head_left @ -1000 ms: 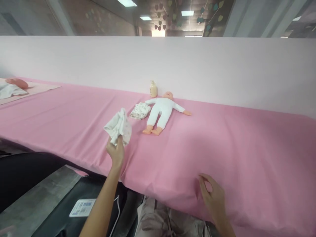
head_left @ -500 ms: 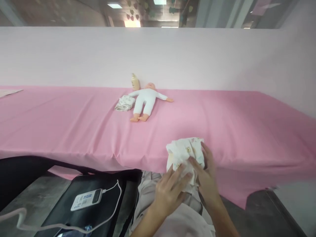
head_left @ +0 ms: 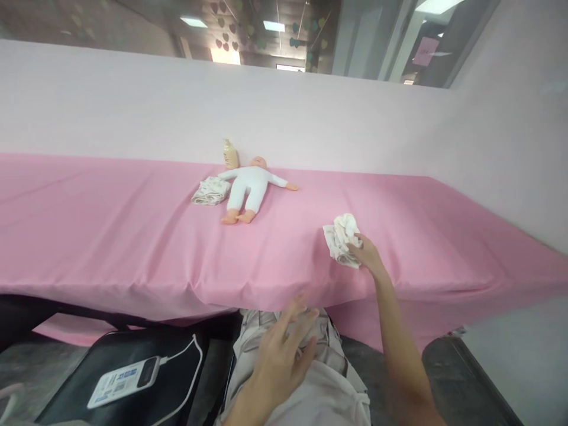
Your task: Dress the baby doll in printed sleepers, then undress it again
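Note:
A folded white cloth with a faint print (head_left: 341, 241) is at the right front of the pink-covered table (head_left: 168, 248). My right hand (head_left: 366, 253) grips its right side, thumb and fingers closed on the fabric. Over my lap, my left hand (head_left: 284, 349) holds nothing, its fingers stretched out and apart. Farther back, a baby doll in a white suit (head_left: 251, 186) lies on its back with arms spread. Touching or close to the doll's arm is another folded printed cloth (head_left: 211, 191). Behind them a pale yellow pump bottle (head_left: 230, 154) stands by the wall.
At the lower left is a black chair seat (head_left: 177, 361) bearing a white power bank (head_left: 124, 381) with a white cable (head_left: 199, 361). A white wall (head_left: 332, 124) rises along the table's back, with a window (head_left: 257, 35) above it.
The cloth has gone from both hands over my lap forward onto the table, carried by my right hand. My left hand has let go and stayed low. The view has shifted slightly right.

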The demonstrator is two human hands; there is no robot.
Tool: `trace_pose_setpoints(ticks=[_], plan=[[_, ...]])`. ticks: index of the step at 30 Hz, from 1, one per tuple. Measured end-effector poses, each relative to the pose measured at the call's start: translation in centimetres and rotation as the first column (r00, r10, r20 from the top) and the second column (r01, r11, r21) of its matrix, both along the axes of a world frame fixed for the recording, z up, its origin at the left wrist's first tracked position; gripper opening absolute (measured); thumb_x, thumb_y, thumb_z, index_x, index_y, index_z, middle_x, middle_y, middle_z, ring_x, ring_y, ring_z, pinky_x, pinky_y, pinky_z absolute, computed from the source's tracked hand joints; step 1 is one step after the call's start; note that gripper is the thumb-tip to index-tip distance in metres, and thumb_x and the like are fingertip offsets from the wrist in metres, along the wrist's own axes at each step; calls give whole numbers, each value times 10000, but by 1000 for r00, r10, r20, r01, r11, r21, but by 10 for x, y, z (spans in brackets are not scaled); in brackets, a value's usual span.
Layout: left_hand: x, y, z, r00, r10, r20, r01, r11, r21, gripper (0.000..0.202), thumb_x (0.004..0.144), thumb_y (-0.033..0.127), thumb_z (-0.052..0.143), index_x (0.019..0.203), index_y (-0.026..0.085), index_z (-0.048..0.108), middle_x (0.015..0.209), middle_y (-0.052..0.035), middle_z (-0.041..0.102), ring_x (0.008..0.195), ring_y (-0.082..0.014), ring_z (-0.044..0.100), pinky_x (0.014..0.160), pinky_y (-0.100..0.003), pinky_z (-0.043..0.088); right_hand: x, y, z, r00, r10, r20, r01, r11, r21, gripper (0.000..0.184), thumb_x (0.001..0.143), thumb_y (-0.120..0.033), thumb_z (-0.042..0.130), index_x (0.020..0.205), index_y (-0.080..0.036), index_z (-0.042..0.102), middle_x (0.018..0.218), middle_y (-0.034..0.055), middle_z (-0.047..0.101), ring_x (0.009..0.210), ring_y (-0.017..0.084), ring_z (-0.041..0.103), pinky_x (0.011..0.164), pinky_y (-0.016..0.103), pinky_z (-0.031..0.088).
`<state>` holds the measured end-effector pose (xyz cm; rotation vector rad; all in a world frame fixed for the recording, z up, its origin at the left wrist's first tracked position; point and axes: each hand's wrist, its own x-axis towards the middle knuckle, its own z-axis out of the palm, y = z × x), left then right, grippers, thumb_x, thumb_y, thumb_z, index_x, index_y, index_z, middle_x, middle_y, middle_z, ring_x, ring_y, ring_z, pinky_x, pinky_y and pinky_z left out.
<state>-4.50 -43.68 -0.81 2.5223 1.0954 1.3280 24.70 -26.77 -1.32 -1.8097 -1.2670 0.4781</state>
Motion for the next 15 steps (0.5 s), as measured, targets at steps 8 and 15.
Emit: trace_pose_setpoints(ticks=[8, 15], plan=[[-12, 9, 2, 999, 34, -16, -35, 999, -41, 320, 875, 185, 509, 1195, 187, 513, 1319, -163, 489, 1001, -173, 627, 762, -261, 565, 3, -15, -14, 966, 135, 219, -135, 991, -14, 598, 732, -411, 573, 1268, -158, 490, 1254, 127, 495, 1126, 249, 518, 944, 382, 436], [-13, 11, -1, 995, 45, -90, -54, 994, -92, 290, 883, 210, 496, 1169, 206, 543, 1317, -129, 509, 978, -166, 638, 777, -259, 561, -33, -17, -21, 926, 57, 373, -69, 997, 18, 573, 865, -493, 403, 1341, -175, 433, 1428, 175, 332, 1340, 329, 310, 1042, 500, 327]])
